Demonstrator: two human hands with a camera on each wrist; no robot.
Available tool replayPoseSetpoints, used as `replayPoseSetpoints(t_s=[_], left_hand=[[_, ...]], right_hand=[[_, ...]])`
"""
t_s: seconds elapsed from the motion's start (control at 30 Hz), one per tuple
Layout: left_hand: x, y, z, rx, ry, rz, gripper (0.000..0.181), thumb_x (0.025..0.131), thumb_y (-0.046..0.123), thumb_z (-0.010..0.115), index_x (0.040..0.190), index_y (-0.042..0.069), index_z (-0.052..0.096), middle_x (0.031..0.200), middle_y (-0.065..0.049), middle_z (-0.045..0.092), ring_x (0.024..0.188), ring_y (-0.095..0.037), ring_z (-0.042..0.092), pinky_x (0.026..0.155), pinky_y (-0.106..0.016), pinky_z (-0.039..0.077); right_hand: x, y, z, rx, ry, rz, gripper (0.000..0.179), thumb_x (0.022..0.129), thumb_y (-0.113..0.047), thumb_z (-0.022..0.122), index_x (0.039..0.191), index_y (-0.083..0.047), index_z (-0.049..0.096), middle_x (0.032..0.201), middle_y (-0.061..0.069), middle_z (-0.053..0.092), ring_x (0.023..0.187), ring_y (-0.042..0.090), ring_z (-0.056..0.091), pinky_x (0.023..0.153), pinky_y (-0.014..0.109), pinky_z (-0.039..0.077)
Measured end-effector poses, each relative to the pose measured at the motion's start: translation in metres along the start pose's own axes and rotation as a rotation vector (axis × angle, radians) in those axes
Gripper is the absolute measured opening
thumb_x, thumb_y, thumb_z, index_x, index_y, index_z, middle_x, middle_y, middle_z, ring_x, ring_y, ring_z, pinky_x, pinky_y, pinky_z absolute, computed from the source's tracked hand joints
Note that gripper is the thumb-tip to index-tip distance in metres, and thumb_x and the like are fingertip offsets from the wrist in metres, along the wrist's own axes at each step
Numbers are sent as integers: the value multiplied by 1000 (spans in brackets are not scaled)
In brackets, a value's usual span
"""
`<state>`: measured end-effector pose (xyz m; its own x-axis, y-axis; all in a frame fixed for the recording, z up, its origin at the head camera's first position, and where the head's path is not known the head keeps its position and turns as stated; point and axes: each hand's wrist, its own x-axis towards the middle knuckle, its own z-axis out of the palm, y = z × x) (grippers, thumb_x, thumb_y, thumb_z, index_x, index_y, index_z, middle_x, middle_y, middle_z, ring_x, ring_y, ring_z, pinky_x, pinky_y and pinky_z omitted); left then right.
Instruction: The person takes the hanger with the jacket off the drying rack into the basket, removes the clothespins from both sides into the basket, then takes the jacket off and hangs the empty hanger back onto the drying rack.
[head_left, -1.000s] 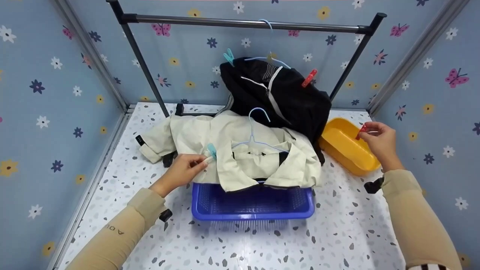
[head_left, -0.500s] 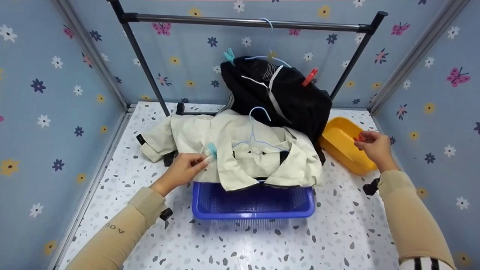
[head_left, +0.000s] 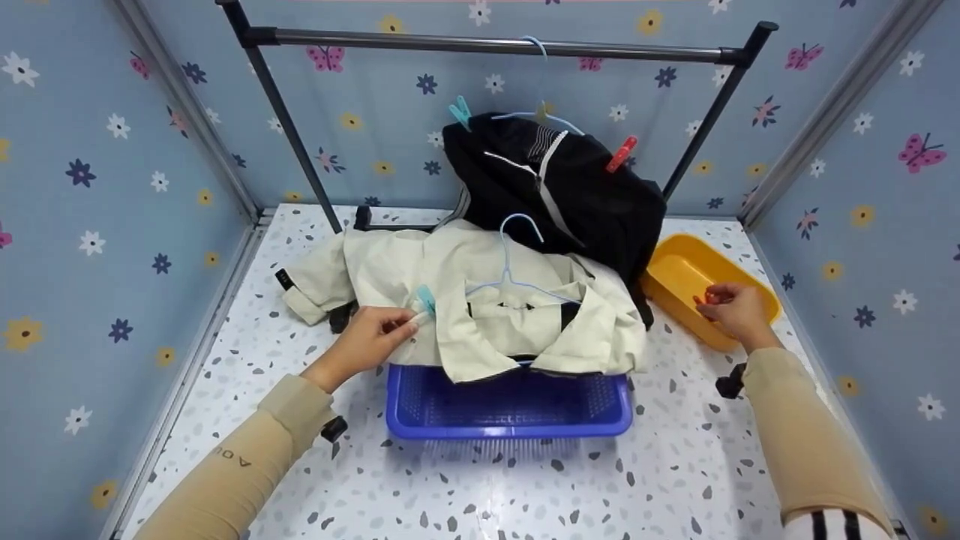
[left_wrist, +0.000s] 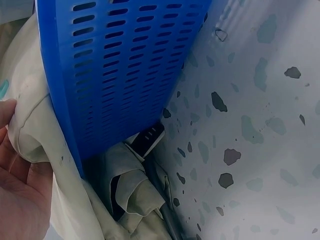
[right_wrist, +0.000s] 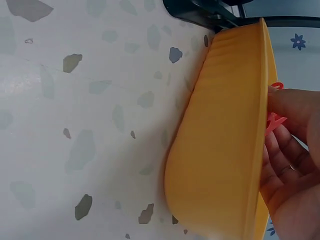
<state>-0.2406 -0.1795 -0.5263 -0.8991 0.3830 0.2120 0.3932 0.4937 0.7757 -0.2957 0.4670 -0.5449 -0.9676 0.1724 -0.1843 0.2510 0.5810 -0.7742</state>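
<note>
A beige jacket (head_left: pixel 397 262) lies draped over a blue plastic basket (head_left: pixel 510 432), with a light-blue hanger (head_left: pixel 505 251) inside its collar. My left hand (head_left: pixel 364 345) pinches the jacket's cloth by the shoulder, just beside a teal clothespin (head_left: pixel 425 298) clipped there. In the left wrist view, cloth (left_wrist: pixel 30 120) is bunched between thumb and fingers. My right hand (head_left: pixel 741 313) is over the yellow bin (head_left: pixel 679 262), pinching a red clothespin (head_left: pixel 706 298) between thumb and fingers. The right wrist view shows the red clothespin (right_wrist: pixel 275 121) just beyond the bin's rim, partly covered by the thumb.
Behind, a black jacket (head_left: pixel 600 210) hangs on a light-blue hanger (head_left: pixel 543 112) from the rack's bar (head_left: pixel 375 41). A teal clothespin (head_left: pixel 460 112) and a red clothespin (head_left: pixel 622 154) grip its shoulders. Patterned walls (head_left: pixel 82 315) enclose the speckled floor (head_left: pixel 420 502).
My right hand has moved down and to the left over the yellow bin with the red clothespin. The left hand keeps its pinch on the beige jacket.
</note>
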Motion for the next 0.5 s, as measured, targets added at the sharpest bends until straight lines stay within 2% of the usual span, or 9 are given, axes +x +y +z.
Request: replayPoseSetpoints(t_s=[0.27,0.4,0.5], left_hand=[[-1,0,0,-14,0,-5,11,103,9,73,103,6,83,79,-1,71,68,-5,56,63,-22,45],[-1,1,-1,-15,1,-9,11,103,9,73,104,5,83,80,-2,72,68,-6,57,64,-22,46],[-1,1,0,-17,-1,-6,12,103,9,73,105,4,83,81,-3,72,69,-5,57,64,-22,46]], right_hand=[[-1,0,7,4,-77,12,51,100,-7,78,144,11,58,118,15,61,98,19,60,80,16,60],[-3,-2,8,-42,-121,-2,49,102,-9,75,144,12,58,119,18,62,102,24,59,80,16,60],[-3,1,7,-74,-134,25,50,105,-11,72,146,12,55,127,22,60,108,30,56,79,15,58]])
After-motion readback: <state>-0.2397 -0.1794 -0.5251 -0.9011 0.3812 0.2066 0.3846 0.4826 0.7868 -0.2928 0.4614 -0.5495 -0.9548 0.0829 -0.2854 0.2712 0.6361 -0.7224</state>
